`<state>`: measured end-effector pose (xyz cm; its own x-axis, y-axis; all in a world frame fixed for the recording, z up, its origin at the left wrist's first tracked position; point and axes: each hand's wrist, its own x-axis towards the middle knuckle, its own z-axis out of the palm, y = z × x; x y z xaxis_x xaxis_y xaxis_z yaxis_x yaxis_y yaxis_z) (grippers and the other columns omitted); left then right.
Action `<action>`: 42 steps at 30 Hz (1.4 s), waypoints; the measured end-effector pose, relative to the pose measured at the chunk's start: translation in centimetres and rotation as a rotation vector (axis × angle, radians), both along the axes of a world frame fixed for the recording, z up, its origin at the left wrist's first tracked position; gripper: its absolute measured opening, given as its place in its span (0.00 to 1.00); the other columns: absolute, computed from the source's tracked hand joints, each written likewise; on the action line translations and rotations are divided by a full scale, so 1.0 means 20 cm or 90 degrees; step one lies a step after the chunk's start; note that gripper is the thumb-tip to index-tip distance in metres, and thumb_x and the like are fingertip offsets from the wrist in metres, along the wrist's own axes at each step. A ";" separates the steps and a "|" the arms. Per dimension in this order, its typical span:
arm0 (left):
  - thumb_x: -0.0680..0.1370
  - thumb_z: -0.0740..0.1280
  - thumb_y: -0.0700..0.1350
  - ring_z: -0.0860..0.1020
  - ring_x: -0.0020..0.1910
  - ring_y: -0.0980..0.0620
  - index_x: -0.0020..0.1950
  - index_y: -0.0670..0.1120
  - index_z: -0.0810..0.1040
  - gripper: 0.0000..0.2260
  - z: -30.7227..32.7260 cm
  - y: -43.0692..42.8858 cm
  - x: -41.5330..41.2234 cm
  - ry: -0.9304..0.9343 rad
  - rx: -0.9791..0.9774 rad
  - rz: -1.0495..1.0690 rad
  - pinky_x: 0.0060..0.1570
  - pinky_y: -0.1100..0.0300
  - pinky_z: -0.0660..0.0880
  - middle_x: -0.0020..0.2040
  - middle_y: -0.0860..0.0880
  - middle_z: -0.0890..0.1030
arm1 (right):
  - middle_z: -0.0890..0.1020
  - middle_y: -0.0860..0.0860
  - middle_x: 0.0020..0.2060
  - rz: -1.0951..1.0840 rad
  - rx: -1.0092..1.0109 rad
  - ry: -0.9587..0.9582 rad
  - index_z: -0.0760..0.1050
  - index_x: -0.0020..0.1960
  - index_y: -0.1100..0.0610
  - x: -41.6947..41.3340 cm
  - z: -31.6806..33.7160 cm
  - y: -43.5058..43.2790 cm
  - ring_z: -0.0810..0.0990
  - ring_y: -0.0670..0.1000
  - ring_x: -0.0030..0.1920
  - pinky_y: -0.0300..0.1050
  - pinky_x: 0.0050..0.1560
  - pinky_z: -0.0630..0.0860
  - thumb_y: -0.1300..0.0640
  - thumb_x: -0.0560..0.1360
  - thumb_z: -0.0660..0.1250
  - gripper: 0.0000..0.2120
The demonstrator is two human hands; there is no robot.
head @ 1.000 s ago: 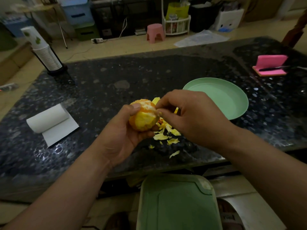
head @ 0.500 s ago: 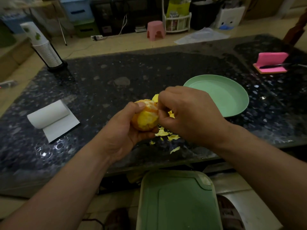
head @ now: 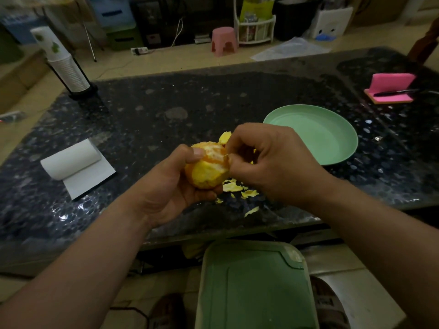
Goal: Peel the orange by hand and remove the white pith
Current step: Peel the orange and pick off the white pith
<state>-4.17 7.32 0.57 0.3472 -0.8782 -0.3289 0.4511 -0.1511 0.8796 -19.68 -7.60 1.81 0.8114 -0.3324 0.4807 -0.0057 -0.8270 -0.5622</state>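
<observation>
Thumb and forefinger of the right hand are pinching a yellow flap of peel on the round, half-peeled orange. The left hand is gripping the orange above the table's near edge. Pulling low and slowly should be bringing pith away too. Yellow peel scraps are lying on the dark speckled stone table, near a pale green plate. A pink plastic stool is standing on the floor beyond.

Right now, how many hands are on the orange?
2. The left hand cradles the orange from below-left; the right hand pinches peel at its top right.
</observation>
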 end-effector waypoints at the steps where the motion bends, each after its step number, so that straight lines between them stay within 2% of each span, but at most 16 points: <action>1: 0.65 0.73 0.54 0.83 0.40 0.44 0.67 0.40 0.79 0.33 0.00 0.00 0.00 0.002 -0.002 -0.003 0.34 0.57 0.82 0.50 0.37 0.84 | 0.81 0.47 0.36 0.009 0.035 0.009 0.80 0.43 0.51 0.00 0.00 0.00 0.79 0.48 0.36 0.49 0.35 0.77 0.60 0.76 0.72 0.05; 5: 0.65 0.72 0.54 0.84 0.39 0.43 0.64 0.41 0.81 0.30 0.01 0.01 0.01 0.026 -0.029 -0.009 0.34 0.57 0.82 0.51 0.36 0.85 | 0.82 0.47 0.34 0.017 0.177 0.012 0.81 0.44 0.52 -0.01 -0.01 -0.03 0.76 0.42 0.33 0.35 0.34 0.71 0.61 0.78 0.73 0.06; 8: 0.66 0.72 0.53 0.84 0.40 0.43 0.65 0.42 0.81 0.29 0.01 0.01 0.02 0.040 -0.042 -0.009 0.36 0.57 0.83 0.55 0.36 0.85 | 0.82 0.44 0.34 -0.011 0.196 0.048 0.83 0.47 0.51 -0.01 -0.03 -0.05 0.74 0.41 0.31 0.32 0.33 0.68 0.59 0.81 0.70 0.06; 11: 0.66 0.73 0.53 0.84 0.40 0.44 0.66 0.42 0.80 0.30 0.01 0.00 0.01 0.030 -0.043 0.010 0.35 0.57 0.82 0.53 0.37 0.85 | 0.85 0.48 0.39 -0.034 0.154 0.099 0.83 0.55 0.48 -0.01 -0.04 -0.04 0.77 0.44 0.31 0.39 0.30 0.71 0.59 0.82 0.66 0.09; 13: 0.68 0.73 0.51 0.84 0.40 0.44 0.66 0.42 0.79 0.28 0.01 0.00 0.01 0.011 -0.035 0.026 0.35 0.58 0.83 0.52 0.38 0.85 | 0.84 0.45 0.41 -0.038 0.102 0.076 0.83 0.57 0.48 -0.02 -0.03 -0.02 0.81 0.45 0.38 0.42 0.37 0.77 0.57 0.81 0.69 0.07; 16: 0.73 0.68 0.50 0.84 0.39 0.46 0.66 0.42 0.79 0.24 0.00 -0.01 0.00 -0.017 -0.019 0.047 0.34 0.58 0.82 0.50 0.39 0.85 | 0.84 0.42 0.43 -0.024 0.048 0.041 0.82 0.56 0.48 -0.02 -0.01 -0.01 0.82 0.45 0.43 0.44 0.41 0.79 0.53 0.79 0.74 0.06; 23: 0.73 0.70 0.51 0.85 0.40 0.46 0.65 0.42 0.78 0.23 -0.02 -0.03 0.00 -0.072 0.012 0.055 0.35 0.57 0.83 0.50 0.40 0.85 | 0.82 0.43 0.42 -0.033 -0.126 0.044 0.82 0.51 0.49 -0.01 -0.02 0.00 0.78 0.45 0.40 0.51 0.39 0.78 0.50 0.79 0.70 0.04; 27: 0.72 0.71 0.51 0.84 0.39 0.48 0.64 0.42 0.77 0.24 -0.03 -0.04 -0.01 -0.120 0.033 0.060 0.35 0.56 0.82 0.47 0.43 0.85 | 0.81 0.45 0.39 -0.044 -0.194 0.076 0.81 0.47 0.49 0.00 -0.01 0.01 0.77 0.49 0.38 0.51 0.35 0.76 0.48 0.78 0.66 0.07; 30: 0.73 0.75 0.50 0.85 0.40 0.48 0.65 0.41 0.77 0.24 -0.05 -0.05 -0.01 -0.129 0.049 0.069 0.36 0.56 0.82 0.47 0.43 0.85 | 0.81 0.46 0.40 -0.036 -0.225 0.116 0.81 0.48 0.50 0.01 -0.01 0.01 0.78 0.50 0.39 0.52 0.36 0.77 0.46 0.80 0.63 0.10; 32: 0.74 0.75 0.50 0.85 0.41 0.49 0.65 0.41 0.77 0.23 -0.05 -0.05 0.00 -0.133 0.053 0.069 0.38 0.55 0.83 0.48 0.43 0.85 | 0.81 0.46 0.40 -0.034 -0.235 0.126 0.80 0.48 0.50 0.01 -0.02 0.01 0.79 0.51 0.39 0.52 0.36 0.77 0.45 0.80 0.62 0.12; 37: 0.72 0.72 0.53 0.84 0.41 0.49 0.66 0.40 0.77 0.27 -0.06 -0.05 -0.01 -0.142 0.061 0.059 0.38 0.55 0.82 0.50 0.42 0.84 | 0.79 0.47 0.37 -0.043 -0.247 0.099 0.78 0.44 0.51 0.02 -0.03 0.01 0.77 0.52 0.36 0.52 0.34 0.75 0.48 0.79 0.63 0.10; 42: 0.73 0.72 0.53 0.84 0.42 0.49 0.68 0.38 0.76 0.28 -0.06 -0.05 -0.02 -0.144 0.055 0.050 0.39 0.55 0.82 0.52 0.41 0.83 | 0.77 0.46 0.35 -0.064 -0.230 0.065 0.75 0.42 0.52 0.03 -0.04 0.02 0.72 0.50 0.34 0.47 0.31 0.70 0.52 0.77 0.66 0.06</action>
<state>-4.59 6.24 -0.63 0.4866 -0.8178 -0.3073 0.2575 -0.2019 0.9449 -19.11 -7.18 1.05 0.8333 -0.2366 0.4996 -0.1378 -0.9642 -0.2267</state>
